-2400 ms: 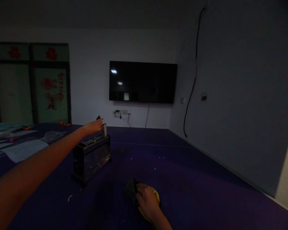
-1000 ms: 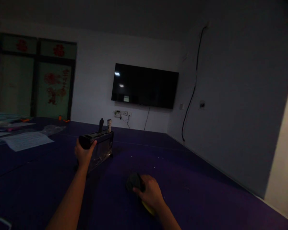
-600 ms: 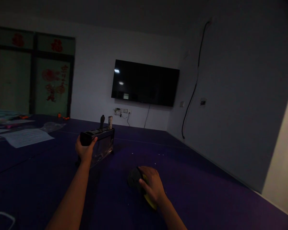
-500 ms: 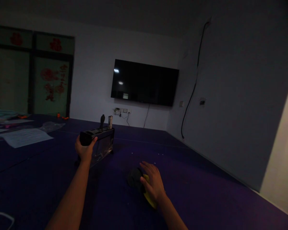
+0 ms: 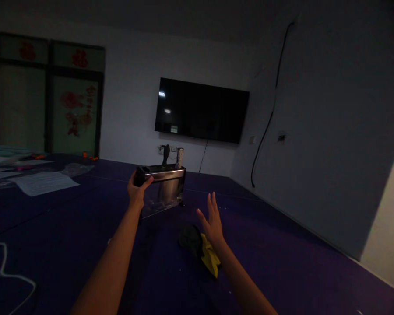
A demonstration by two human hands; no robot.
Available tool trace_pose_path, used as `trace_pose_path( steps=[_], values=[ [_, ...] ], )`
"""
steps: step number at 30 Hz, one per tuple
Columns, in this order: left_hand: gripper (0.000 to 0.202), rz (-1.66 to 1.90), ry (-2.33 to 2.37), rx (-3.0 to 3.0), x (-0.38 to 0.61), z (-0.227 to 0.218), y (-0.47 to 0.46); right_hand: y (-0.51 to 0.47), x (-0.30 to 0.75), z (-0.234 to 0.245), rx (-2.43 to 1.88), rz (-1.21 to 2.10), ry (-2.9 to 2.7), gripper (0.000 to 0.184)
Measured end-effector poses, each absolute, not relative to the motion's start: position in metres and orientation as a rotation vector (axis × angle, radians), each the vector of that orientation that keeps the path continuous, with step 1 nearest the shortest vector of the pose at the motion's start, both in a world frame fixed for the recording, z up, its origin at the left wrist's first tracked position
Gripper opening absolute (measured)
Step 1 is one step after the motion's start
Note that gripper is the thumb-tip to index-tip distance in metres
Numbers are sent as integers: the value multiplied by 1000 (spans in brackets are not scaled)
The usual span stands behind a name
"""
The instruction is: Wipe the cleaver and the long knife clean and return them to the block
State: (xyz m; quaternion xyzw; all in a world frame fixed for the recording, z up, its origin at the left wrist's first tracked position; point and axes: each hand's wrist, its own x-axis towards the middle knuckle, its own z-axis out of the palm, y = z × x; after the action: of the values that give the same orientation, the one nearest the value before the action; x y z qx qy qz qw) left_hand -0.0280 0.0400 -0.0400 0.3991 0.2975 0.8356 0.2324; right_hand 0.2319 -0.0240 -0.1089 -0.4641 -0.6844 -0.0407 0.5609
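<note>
In a dim room, a shiny metal knife block (image 5: 163, 189) stands on a dark purple table (image 5: 282, 262). Two handles, one black (image 5: 166, 154) and one pale (image 5: 180, 156), stick up from its far end. My left hand (image 5: 137, 191) grips the block's near top corner. My right hand (image 5: 212, 222) is raised above the table with fingers stretched out and apart, holding nothing. Just below it lies a yellow and dark cloth (image 5: 200, 247).
Sheets of paper (image 5: 44, 182) and clear plastic (image 5: 77, 168) lie on the table's far left. A white cord (image 5: 15, 278) curls at the near left. A black television (image 5: 201, 110) hangs on the back wall; a wall (image 5: 331, 144) borders the table on the right.
My right hand has lifted off the cloth and spread its fingers. My left hand, which earlier reached the handles, keeps its grip on the block's near corner; the block sits further right in view.
</note>
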Motion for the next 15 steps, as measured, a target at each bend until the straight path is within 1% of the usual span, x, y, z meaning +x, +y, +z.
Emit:
trace_pose_path(
  steps=[2,4,7,8,11,15],
  values=[
    [70,2234,728,1068,-14,-39,39,-10,234,-100,-1044,42,-1559,80],
    [67,2157,643,1048,1,-40,38,4,241,-89,-960,274,-1435,90],
    [67,2026,533,1019,22,-46,38,20,259,-71,-889,403,-1357,97],
    [69,1982,501,1015,29,-48,38,23,267,-66,-869,439,-1353,94],
    [75,1868,422,1059,48,-52,38,25,289,-56,-811,538,-1349,78],
    [77,1747,378,1186,74,-50,41,18,307,-60,-759,596,-1246,57]
  ],
)
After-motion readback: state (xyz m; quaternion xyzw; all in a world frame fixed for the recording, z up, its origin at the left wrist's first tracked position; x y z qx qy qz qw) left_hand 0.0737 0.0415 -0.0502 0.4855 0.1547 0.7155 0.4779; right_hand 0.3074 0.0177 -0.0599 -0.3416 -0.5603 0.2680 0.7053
